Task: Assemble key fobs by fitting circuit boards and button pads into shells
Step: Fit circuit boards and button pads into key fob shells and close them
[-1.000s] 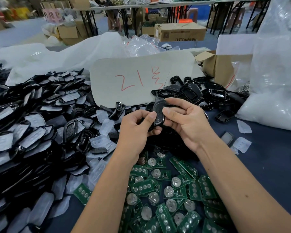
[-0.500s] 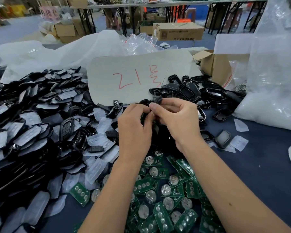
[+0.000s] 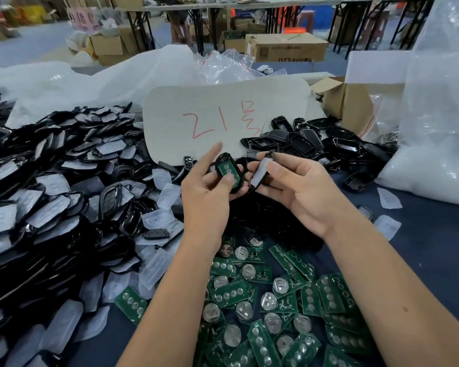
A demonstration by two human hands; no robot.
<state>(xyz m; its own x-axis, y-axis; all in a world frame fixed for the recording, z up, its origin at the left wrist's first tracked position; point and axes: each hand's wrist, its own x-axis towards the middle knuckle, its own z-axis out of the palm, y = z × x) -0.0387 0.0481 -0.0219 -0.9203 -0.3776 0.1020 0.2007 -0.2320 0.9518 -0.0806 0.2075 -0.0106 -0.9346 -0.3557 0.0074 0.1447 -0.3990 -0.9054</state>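
My left hand (image 3: 206, 197) holds a black shell half (image 3: 229, 172) with a green circuit board seated in it, thumb pressing on the board, index finger pointing up. My right hand (image 3: 300, 189) pinches the other shell half (image 3: 260, 174), which carries a translucent button pad, just to the right of the first half. The two halves are apart and face each other. Loose green circuit boards (image 3: 265, 300) lie in a heap below my hands. Shell halves with button pads (image 3: 51, 186) are piled at the left. Empty black shells (image 3: 318, 144) lie behind my right hand.
A grey card with red writing (image 3: 223, 120) leans behind my hands. A big translucent bag (image 3: 440, 115) stands at the right, an open cardboard box (image 3: 355, 104) beside it. Loose button pads (image 3: 387, 226) dot the blue table (image 3: 435, 260) at the right.
My hands were pressed together around one closed black fob. Now they have drawn apart, each holding one half, with the circuit board showing in the left one.
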